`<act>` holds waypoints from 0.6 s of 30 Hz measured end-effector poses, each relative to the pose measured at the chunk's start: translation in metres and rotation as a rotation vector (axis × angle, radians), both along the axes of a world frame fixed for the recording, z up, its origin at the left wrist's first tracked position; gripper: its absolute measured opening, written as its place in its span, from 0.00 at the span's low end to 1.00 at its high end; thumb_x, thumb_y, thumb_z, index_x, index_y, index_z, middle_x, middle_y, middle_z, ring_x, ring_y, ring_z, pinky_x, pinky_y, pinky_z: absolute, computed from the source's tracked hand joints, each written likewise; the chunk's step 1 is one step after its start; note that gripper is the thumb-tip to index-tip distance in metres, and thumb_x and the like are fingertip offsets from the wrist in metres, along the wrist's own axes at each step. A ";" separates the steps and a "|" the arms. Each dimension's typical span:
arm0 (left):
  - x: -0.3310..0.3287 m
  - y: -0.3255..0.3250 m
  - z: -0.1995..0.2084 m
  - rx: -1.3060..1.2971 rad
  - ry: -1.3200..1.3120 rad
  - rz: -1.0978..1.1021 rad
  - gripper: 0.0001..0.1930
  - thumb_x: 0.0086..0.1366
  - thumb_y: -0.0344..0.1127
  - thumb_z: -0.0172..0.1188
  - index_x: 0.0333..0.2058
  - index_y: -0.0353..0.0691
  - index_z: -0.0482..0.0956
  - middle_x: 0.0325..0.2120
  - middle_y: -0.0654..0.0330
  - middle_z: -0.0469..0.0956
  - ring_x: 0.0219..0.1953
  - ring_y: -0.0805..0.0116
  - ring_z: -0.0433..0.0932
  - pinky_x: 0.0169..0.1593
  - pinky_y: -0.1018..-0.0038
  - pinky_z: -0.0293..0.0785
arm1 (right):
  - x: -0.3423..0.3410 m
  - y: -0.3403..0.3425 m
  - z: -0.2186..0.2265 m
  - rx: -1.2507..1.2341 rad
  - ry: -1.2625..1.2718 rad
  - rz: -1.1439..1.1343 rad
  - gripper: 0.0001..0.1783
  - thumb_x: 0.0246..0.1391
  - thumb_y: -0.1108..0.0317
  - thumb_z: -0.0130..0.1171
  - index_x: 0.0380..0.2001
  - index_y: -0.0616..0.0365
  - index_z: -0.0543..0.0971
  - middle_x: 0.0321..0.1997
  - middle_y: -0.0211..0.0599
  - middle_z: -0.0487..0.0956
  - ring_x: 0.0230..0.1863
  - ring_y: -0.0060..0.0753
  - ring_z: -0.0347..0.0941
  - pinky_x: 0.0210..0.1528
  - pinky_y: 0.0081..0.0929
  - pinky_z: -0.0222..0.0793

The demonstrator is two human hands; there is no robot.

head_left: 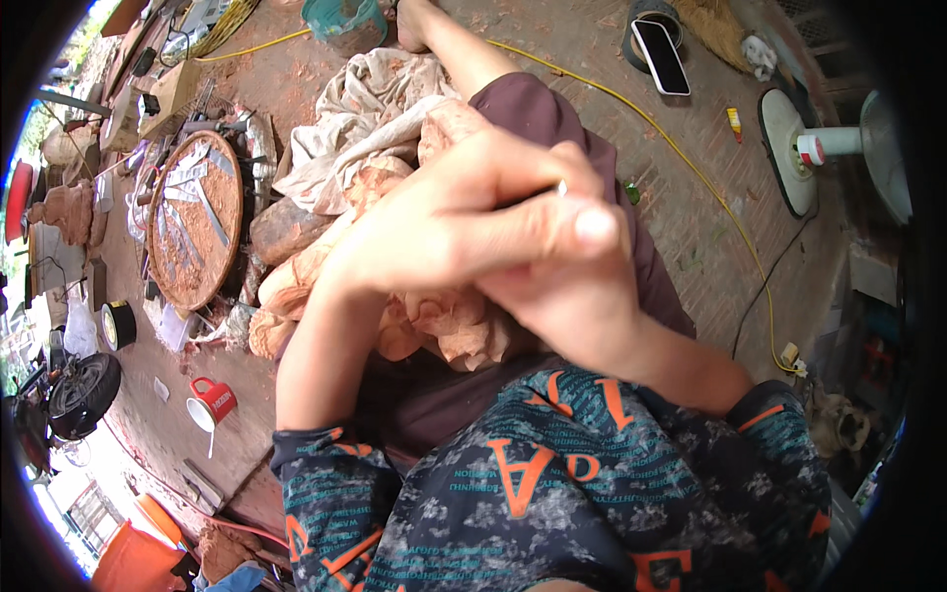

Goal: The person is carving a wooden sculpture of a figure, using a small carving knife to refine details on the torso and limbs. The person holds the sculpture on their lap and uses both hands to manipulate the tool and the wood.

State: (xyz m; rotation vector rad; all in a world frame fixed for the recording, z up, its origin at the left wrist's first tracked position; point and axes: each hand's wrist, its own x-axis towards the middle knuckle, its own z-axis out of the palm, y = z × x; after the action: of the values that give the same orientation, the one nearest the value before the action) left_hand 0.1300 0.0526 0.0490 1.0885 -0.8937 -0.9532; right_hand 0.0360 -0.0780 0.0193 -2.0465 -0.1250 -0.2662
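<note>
My left hand is raised over my lap, its thumb and forefinger closed together. A tiny whitish spot shows between them; whether it is a held thing or a fingernail cannot be made out. Against it, just below and to the right, is my right hand, its fingers mostly hidden behind the left. Beneath both hands, a carved wooden piece with rounded, reddish-tan shapes rests at my lap, partly covered by them. A crumpled beige cloth lies at its far end.
On the left is a round tray with several narrow blades. A red mug and a roll of tape are nearer. A phone, a yellow cord and a fan are on the right. A teal bucket stands far off.
</note>
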 end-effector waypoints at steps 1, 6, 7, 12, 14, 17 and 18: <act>-0.004 0.003 0.001 0.010 -0.011 0.012 0.15 0.68 0.42 0.58 0.31 0.34 0.78 0.26 0.62 0.74 0.32 0.71 0.72 0.38 0.76 0.66 | -0.002 0.003 0.001 -0.045 -0.048 -0.001 0.28 0.43 0.58 0.72 0.45 0.57 0.73 0.35 0.42 0.76 0.33 0.49 0.80 0.32 0.40 0.77; -0.008 0.011 0.006 0.106 0.099 0.008 0.14 0.66 0.40 0.61 0.30 0.34 0.77 0.24 0.60 0.74 0.29 0.72 0.74 0.33 0.77 0.68 | -0.005 0.004 0.018 0.042 -0.030 -0.001 0.20 0.35 0.71 0.75 0.32 0.58 0.75 0.32 0.39 0.75 0.32 0.40 0.78 0.31 0.35 0.73; -0.008 0.006 0.003 0.069 0.103 0.026 0.15 0.66 0.41 0.60 0.28 0.34 0.77 0.23 0.62 0.73 0.27 0.74 0.73 0.31 0.78 0.67 | -0.005 -0.002 0.007 0.057 0.016 0.014 0.18 0.35 0.72 0.74 0.30 0.58 0.76 0.32 0.39 0.75 0.30 0.40 0.78 0.31 0.35 0.74; -0.007 -0.001 0.002 0.027 0.132 0.075 0.18 0.68 0.43 0.59 0.25 0.34 0.76 0.22 0.64 0.72 0.22 0.77 0.71 0.25 0.80 0.64 | 0.006 -0.007 -0.012 0.060 -0.156 0.095 0.21 0.41 0.61 0.72 0.34 0.60 0.74 0.35 0.44 0.75 0.27 0.51 0.78 0.27 0.43 0.73; -0.008 0.001 0.000 0.027 0.153 0.078 0.18 0.68 0.43 0.58 0.24 0.34 0.76 0.22 0.64 0.72 0.21 0.77 0.70 0.24 0.80 0.63 | 0.009 -0.010 -0.013 0.057 -0.150 0.124 0.21 0.41 0.61 0.72 0.34 0.60 0.74 0.35 0.44 0.75 0.27 0.51 0.78 0.27 0.43 0.74; -0.006 0.003 -0.005 0.031 0.092 0.121 0.19 0.69 0.43 0.58 0.24 0.34 0.75 0.23 0.62 0.74 0.23 0.77 0.71 0.25 0.80 0.64 | 0.007 -0.009 -0.009 0.018 -0.062 0.106 0.21 0.40 0.63 0.72 0.34 0.59 0.74 0.36 0.43 0.74 0.28 0.51 0.77 0.29 0.43 0.74; -0.010 0.004 -0.001 0.028 0.044 0.160 0.19 0.68 0.43 0.58 0.23 0.34 0.75 0.23 0.62 0.74 0.23 0.77 0.71 0.25 0.80 0.64 | 0.008 -0.007 -0.007 -0.016 -0.117 0.119 0.21 0.39 0.63 0.72 0.34 0.59 0.73 0.37 0.43 0.74 0.28 0.51 0.77 0.29 0.43 0.74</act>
State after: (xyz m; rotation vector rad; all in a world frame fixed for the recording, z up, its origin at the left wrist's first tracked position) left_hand 0.1201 0.0563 0.0477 1.1411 -0.7480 -0.8555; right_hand 0.0436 -0.0851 0.0119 -2.0311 -0.3205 -0.3112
